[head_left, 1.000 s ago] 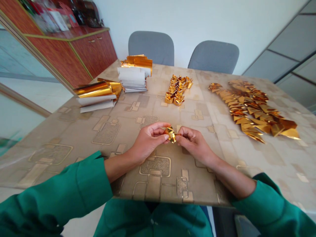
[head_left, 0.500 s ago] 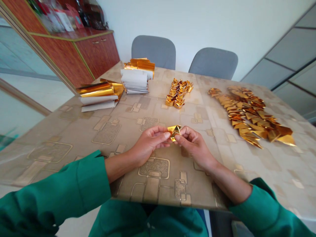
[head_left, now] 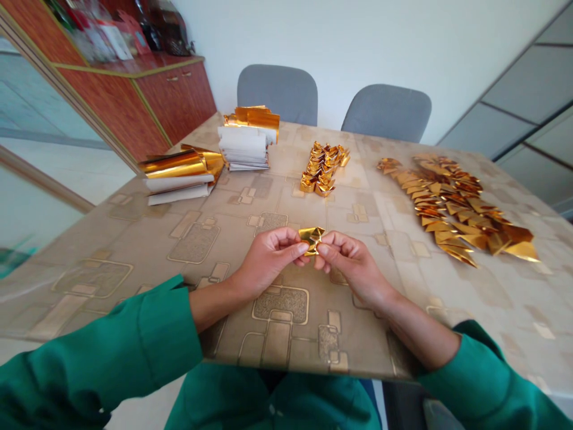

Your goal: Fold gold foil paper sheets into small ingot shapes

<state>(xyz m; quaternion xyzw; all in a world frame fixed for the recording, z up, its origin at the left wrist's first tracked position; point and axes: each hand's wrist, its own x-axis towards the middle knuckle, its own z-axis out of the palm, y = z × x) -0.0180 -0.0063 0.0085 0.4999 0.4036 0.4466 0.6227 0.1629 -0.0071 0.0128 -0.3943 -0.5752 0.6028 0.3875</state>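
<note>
Between my left hand [head_left: 270, 258] and my right hand [head_left: 353, 261], a small folded piece of gold foil [head_left: 311, 240] is pinched by the fingertips of both. Both hands hover over the patterned tabletop [head_left: 134, 286]. Beyond them lies a compact row of folded gold foil shapes [head_left: 321, 170]. To the right, many flat triangular gold foil folds [head_left: 452, 206] overlap in a long curved band. Two stacks of gold-backed white paper sheets [head_left: 181, 176] [head_left: 247, 140] stand at the far left of the table.
Two grey chairs [head_left: 277, 89] [head_left: 387, 113] stand behind the table's far edge. A red-brown wooden cabinet [head_left: 134, 101] with assorted items on top stands at the back left. My green sleeves enter from the bottom corners.
The gold foil piece has shifted slightly left and turned in my fingertips, showing a broader face. The view has tilted slightly, and the objects on the table have not moved.
</note>
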